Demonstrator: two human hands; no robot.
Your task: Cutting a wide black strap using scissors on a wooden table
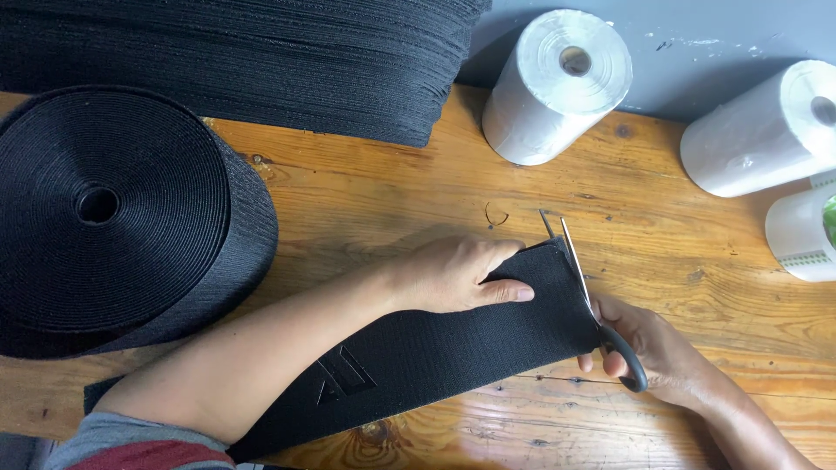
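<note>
Two hands work a wide black strap (435, 357) that runs across the wooden table (366, 200) from the lower left toward your scissors. Far to the left of your left hand sits a big black roll of the same webbing (113, 218), lying flat, and beyond that hand, at the back of the table, a stack of cut black pieces (261, 61). Your left hand (457, 274) lies flat on the strap near its cut end, fingers pressing down and thumb stretched along the fabric, pinning it rather than gripping it. Just right of those fingertips, the scissors (579, 278) stand with blades slightly parted along the strap's end edge, tips pointing away from you. Your right hand (649, 348) is closed around the black scissor handles, just beside the strap's corner. Beyond and to the right of that hand, well apart from it, three white rolls (557, 87) lie at the table's back edge and right side.
</note>
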